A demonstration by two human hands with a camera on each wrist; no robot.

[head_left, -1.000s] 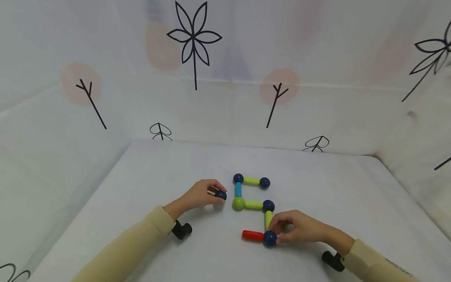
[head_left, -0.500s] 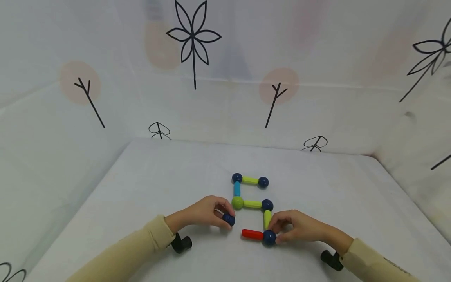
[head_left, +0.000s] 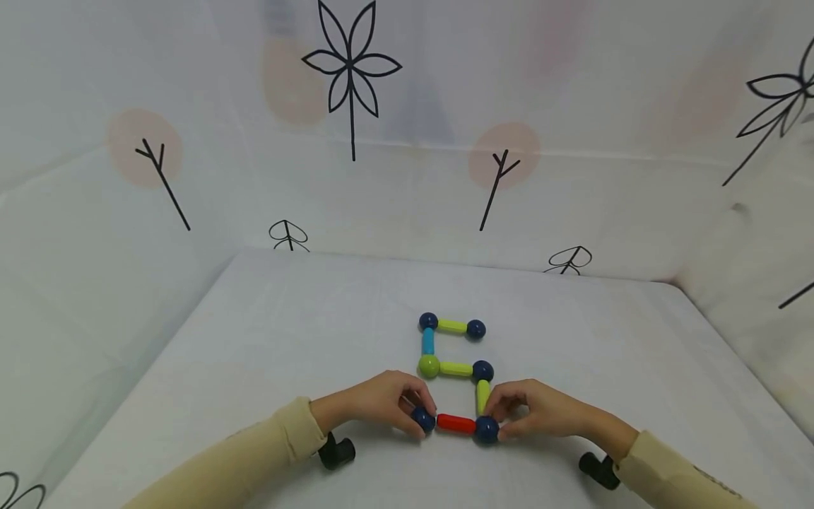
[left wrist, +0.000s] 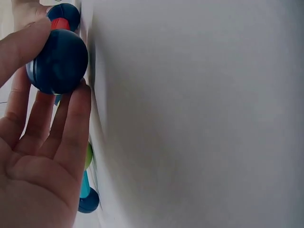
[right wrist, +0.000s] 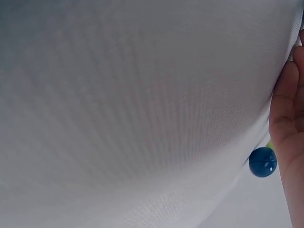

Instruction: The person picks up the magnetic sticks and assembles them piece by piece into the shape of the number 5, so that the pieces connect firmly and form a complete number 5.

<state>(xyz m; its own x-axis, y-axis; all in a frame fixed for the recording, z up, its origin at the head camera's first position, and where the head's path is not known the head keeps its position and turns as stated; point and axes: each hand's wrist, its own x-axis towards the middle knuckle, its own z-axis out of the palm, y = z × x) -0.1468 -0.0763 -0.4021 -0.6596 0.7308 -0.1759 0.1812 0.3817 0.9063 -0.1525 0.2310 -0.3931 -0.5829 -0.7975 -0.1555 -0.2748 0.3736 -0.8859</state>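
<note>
My left hand pinches a dark blue ball between thumb and fingers, right at the left end of a red rod. Seen from the left wrist, that blue ball covers most of the red rod; whether they touch is hard to tell. At the rod's right end sits another dark blue ball, held by thumb and fingers of my right hand. A yellow-green rod runs back from it, partly behind my fingers. The right wrist view shows only part of the right hand.
Farther back, the chain continues with a blue ball, a yellow-green rod, a green ball, a light blue rod and more balls. All lie on a white-covered table before a patterned cloth backdrop.
My left hand has carried its blue ball toward me and to the right, up to the red rod's free end. The right hand has stayed in place on its ball.
</note>
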